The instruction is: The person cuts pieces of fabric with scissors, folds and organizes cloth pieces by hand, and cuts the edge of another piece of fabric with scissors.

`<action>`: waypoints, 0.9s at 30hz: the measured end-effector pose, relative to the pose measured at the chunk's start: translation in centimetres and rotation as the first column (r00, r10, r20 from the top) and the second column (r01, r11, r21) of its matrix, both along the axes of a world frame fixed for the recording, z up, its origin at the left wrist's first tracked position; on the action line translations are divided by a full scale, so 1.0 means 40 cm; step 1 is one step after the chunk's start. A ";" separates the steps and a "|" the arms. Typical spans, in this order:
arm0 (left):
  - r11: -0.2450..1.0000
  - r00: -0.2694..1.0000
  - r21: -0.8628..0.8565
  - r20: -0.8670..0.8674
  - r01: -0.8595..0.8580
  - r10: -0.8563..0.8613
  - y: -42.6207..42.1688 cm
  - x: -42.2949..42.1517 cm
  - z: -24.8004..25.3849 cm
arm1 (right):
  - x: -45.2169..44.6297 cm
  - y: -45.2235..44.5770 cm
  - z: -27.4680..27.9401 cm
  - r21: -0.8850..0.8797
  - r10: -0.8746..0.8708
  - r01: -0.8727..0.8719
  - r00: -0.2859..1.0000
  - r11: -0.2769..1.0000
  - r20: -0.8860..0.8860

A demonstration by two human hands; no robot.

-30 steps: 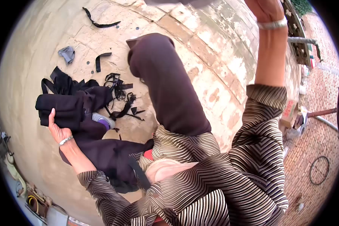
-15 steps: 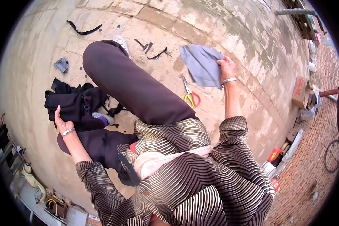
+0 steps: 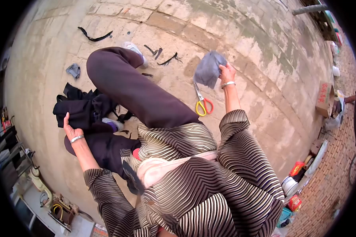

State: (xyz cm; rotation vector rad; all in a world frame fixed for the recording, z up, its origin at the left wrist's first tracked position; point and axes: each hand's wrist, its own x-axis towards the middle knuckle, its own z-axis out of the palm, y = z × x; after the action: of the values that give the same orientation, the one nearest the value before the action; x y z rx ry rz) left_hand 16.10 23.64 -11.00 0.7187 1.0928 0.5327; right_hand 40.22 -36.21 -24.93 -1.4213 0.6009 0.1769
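Note:
My right hand (image 3: pixel 228 74) pinches the edge of a grey cloth piece (image 3: pixel 208 70), which hangs folded above the ground. Just below the cloth lies a pair of scissors (image 3: pixel 202 103) with one yellow and one red handle loop; the cloth covers the blade tips. My left hand (image 3: pixel 71 128) is closed on black fabric (image 3: pixel 77 112), its thumb pressed on top and the other fingers hidden underneath. The fabric is bunched beside my lower leg and shoe (image 3: pixel 114 124).
Black fabric strips (image 3: pixel 95 36) and smaller scraps (image 3: pixel 169 59) lie on the paved ground, with a crumpled grey scrap (image 3: pixel 73 70) at left. A cardboard box (image 3: pixel 324 98) stands at right. A sewing machine (image 3: pixel 41 185) is at lower left.
The grey cloth was spread out and has folded over as my right hand moved left and slightly down. My left hand still holds the black fabric. The whole view has shifted a little.

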 end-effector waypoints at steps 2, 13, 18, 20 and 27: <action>1.000 1.000 0.016 -0.018 -0.012 0.013 0.002 0.003 0.007 | -0.012 -0.027 -0.012 -0.021 -0.002 0.002 1.000 1.000 -0.026; 0.992 0.989 0.066 0.098 0.106 -0.112 -0.083 0.090 0.151 | -0.127 -0.246 -0.299 -0.212 -0.404 0.345 0.808 0.914 -0.428; 0.967 0.897 -0.022 0.379 0.253 -0.226 -0.156 0.140 0.317 | -0.103 -0.159 -0.151 0.049 -0.141 0.162 0.944 0.986 -0.299; 0.930 0.845 -0.047 0.435 0.365 -0.310 -0.241 0.176 0.366 | -0.085 -0.058 0.008 0.262 0.148 -0.119 0.984 0.958 -0.096; 0.780 0.756 0.027 0.227 0.625 -0.614 -0.654 0.338 0.336 | -0.037 0.247 0.431 0.517 0.604 -0.765 0.632 0.384 0.486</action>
State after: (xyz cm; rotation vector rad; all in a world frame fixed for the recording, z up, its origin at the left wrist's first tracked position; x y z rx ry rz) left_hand 29.60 -2.52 2.43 0.9003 0.5922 0.0046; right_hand 38.76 -26.34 -7.67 -0.8239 -0.3192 0.8337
